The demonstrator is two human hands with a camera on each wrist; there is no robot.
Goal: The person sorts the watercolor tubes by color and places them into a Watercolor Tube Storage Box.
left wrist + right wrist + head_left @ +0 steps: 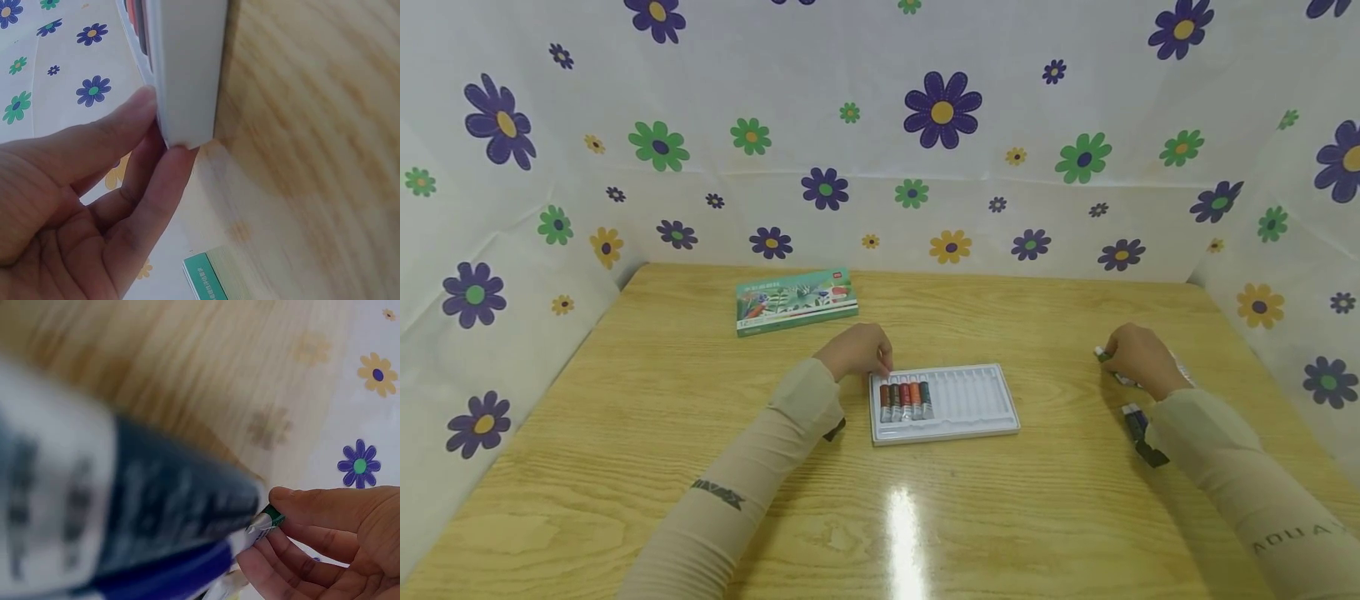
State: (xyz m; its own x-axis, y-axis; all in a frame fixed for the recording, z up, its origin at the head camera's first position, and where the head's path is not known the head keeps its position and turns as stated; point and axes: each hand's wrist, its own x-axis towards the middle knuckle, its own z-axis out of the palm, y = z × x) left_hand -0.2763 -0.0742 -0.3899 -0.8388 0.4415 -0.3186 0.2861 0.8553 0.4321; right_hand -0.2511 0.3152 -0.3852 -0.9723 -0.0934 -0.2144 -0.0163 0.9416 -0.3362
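A white plastic tray [973, 398] lies mid-table, with several paint tubes [906, 400] in red, orange and dark shades filling its left slots. At the tray's far left corner my left hand [857, 348] holds the rim; the left wrist view shows thumb and fingers pinching that corner [190, 125]. Off to the right, my right hand [1138, 358] pinches a small green paint tube [270, 519] between thumb and fingers. Close to the right wrist lie more tubes, among them a dark teal tube [181, 487] and a blue tube [169, 569]. The right hand partly hides others.
A green paint box [797, 302] with a plant picture lies behind and left of the tray. The wooden table [587, 467] is bordered at the back and sides by a white flower-patterned cloth [880, 83].
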